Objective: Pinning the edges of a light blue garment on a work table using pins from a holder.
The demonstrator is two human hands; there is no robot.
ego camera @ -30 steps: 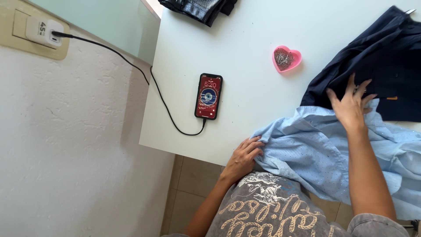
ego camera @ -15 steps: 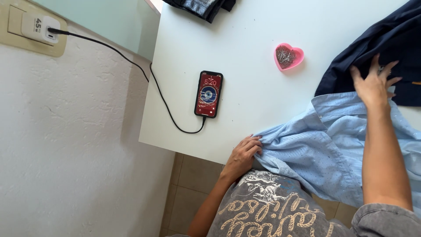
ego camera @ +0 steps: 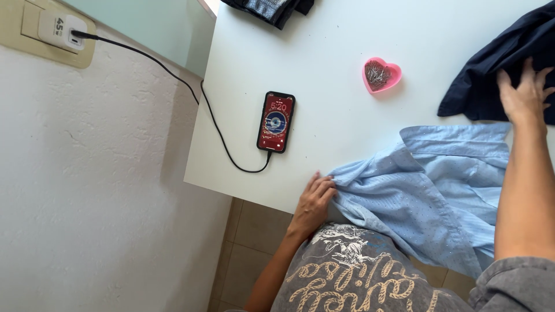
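A light blue shirt [ego camera: 439, 190] lies crumpled at the near edge of the white table [ego camera: 324, 52], partly hanging over it. My left hand [ego camera: 315, 199] pinches the shirt's left edge at the table's front rim. My right hand [ego camera: 523, 95] rests flat, fingers spread, on a dark navy garment [ego camera: 491, 75] at the far right, just beyond the blue shirt's collar.
A pink heart-shaped dish [ego camera: 380, 75] holding pins sits mid-table. A phone [ego camera: 276, 121] with a lit screen lies left of centre, its black cable [ego camera: 191, 92] running to a charger [ego camera: 58, 29] in a wall socket. Dark fabric [ego camera: 269, 7] lies at the table's far edge.
My right hand has moved off the blue shirt, to the right and farther away, onto the navy garment. My left hand has kept its hold on the shirt's edge.
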